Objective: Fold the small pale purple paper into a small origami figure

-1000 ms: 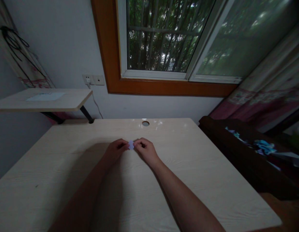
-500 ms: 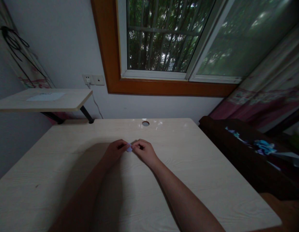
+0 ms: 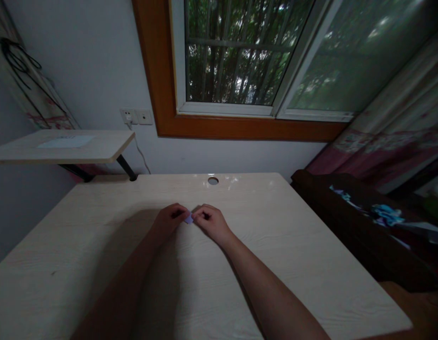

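Between my fingertips is a small light-purple piece [image 3: 189, 218], perhaps folded paper; its exact shape is too small to make out. My left hand [image 3: 169, 218] pinches its left side between thumb and forefinger. From the other side, my right hand [image 3: 211, 220] pinches its right edge, fingers curled. Both hands rest low over the pale wooden desk [image 3: 275, 264], toward its far half. The fingers cover much of the piece.
A raised shelf [image 3: 109, 150] on black legs, with a paper sheet [image 3: 66, 141] on it, stands at the back left. A cable hole [image 3: 213, 181] lies near the far edge. To the right is a dark bench [image 3: 332, 203] holding blue crumpled items [image 3: 387, 215].
Both hands stay in nearly the same place. The purple piece has tilted slightly between the fingertips and shows a more angular outline.
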Available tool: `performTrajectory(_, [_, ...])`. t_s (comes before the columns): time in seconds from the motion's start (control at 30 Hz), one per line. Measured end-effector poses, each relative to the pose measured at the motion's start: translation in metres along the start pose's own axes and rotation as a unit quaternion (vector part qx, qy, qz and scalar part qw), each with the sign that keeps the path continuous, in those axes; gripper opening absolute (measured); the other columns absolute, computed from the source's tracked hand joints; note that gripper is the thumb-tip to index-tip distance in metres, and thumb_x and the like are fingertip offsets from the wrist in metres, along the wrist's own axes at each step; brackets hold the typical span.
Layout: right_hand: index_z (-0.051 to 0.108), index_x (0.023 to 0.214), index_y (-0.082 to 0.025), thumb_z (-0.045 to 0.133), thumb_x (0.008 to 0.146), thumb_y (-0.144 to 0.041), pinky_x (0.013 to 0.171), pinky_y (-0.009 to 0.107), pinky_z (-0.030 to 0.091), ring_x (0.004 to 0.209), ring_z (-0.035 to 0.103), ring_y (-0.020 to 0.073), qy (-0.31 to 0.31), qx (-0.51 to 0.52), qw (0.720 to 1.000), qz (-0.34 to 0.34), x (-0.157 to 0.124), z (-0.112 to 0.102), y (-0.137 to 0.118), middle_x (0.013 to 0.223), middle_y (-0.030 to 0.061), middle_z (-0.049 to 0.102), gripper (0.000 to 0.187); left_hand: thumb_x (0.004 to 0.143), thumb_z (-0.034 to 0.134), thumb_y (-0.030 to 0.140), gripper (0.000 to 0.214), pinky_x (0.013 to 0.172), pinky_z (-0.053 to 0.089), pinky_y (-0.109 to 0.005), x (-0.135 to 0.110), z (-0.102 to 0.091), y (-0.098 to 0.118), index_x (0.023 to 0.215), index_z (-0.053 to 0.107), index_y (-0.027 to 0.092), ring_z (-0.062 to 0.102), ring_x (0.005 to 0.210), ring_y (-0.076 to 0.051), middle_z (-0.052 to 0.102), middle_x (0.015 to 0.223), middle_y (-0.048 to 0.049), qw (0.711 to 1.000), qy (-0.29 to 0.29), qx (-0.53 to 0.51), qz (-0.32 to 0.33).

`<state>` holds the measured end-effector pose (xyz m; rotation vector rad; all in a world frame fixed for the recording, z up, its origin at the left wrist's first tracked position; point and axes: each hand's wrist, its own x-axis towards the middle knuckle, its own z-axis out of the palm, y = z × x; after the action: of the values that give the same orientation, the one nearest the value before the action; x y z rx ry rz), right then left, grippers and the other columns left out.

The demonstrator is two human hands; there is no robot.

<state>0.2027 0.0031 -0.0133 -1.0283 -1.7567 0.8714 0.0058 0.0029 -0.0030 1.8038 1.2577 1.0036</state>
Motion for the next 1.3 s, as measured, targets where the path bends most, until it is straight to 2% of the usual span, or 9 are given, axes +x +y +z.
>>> performTrajectory(0.53, [0.071, 0.077, -0.02, 0.062, 0.081, -0.018, 0.06, 0.023, 0.038, 0.065, 0.053, 0.0121, -0.017, 0.009, 1.0, -0.012, -0.001, 0.0, -0.002, 0.072, -0.0006, 0.062, 0.01, 0.082, 0.062, 0.034, 0.019, 0.073, 0.047, -0.028, -0.003, -0.002, 0.003, 0.076, 0.071, 0.019, 0.063, 0.076, -0.018, 0.069, 0.077, -0.0028, 1.0, 0.007, 0.0, 0.02])
performTrajectory(0.67, [0.072, 0.076, -0.019, 0.063, 0.081, -0.018, 0.061, 0.023, 0.038, 0.066, 0.054, 0.0119, -0.016, 0.011, 1.0, -0.008, 0.0, -0.001, 0.0, 0.071, -0.0008, 0.061, 0.01, 0.083, 0.061, 0.036, 0.021, 0.074, 0.046, -0.028, -0.002, -0.002, 0.005, 0.077, 0.072, 0.018, 0.064, 0.076, -0.018, 0.071, 0.078, -0.0028, 1.0, 0.006, 0.011, 0.004])
performTrajectory(0.9, [0.073, 0.076, -0.019, 0.064, 0.08, -0.022, 0.06, 0.023, 0.038, 0.065, 0.053, 0.0124, 0.01, 0.035, 0.999, 0.027, 0.001, -0.001, 0.001, 0.072, 0.0003, 0.062, 0.01, 0.083, 0.06, 0.04, 0.026, 0.074, 0.046, -0.028, 0.0, 0.0, 0.002, 0.082, 0.073, 0.017, 0.064, 0.077, -0.019, 0.073, 0.08, -0.0031, 0.999, 0.0, 0.009, -0.04])
performTrajectory(1.1, [0.071, 0.074, -0.018, 0.065, 0.077, -0.023, 0.06, 0.024, 0.038, 0.064, 0.052, 0.013, 0.045, 0.092, 0.993, 0.059, 0.001, 0.0, 0.006, 0.072, 0.0005, 0.063, 0.009, 0.08, 0.063, 0.046, 0.031, 0.065, 0.041, -0.025, -0.002, 0.002, -0.001, 0.079, 0.072, 0.017, 0.058, 0.069, -0.016, 0.068, 0.072, 0.0005, 0.998, -0.042, 0.031, -0.037])
performTrajectory(1.3, [0.071, 0.073, -0.018, 0.066, 0.077, -0.024, 0.058, 0.023, 0.036, 0.062, 0.049, 0.0119, 0.047, 0.097, 0.993, 0.057, 0.001, 0.001, 0.007, 0.069, -0.001, 0.059, 0.008, 0.08, 0.063, 0.044, 0.028, 0.062, 0.038, -0.024, -0.002, 0.003, -0.002, 0.076, 0.071, 0.017, 0.055, 0.066, -0.015, 0.065, 0.069, 0.0015, 0.999, -0.034, 0.03, -0.03])
